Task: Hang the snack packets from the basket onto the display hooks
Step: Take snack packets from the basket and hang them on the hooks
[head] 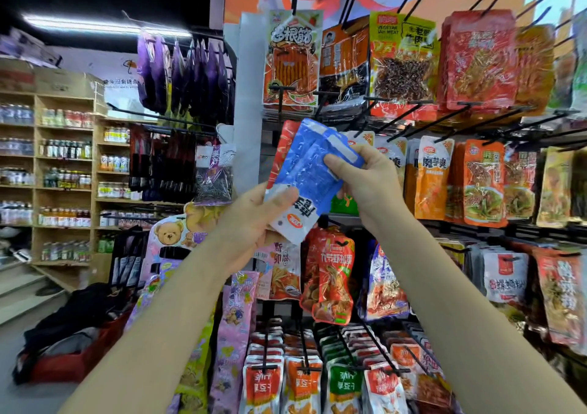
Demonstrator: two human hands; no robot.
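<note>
Head view: left hand (254, 223) grips the lower white end of glossy blue-and-white plastic snack packets (309, 172), apparently two, held upside down before the black wire display hooks (409, 118); right hand (365, 178) pinches their upper blue edge, probably to turn the hang-hole end upward for hooking

This is a shop, most likely a small grocery or snack store. Rows of black display hooks (409, 118) across the right of the frame carry dense ranks of hanging snack packets (482, 181). At the left, wooden shelves (65, 159) hold lines of bottled drinks (65, 149). A fluorescent tube (95, 24) glows at the upper left.
</note>
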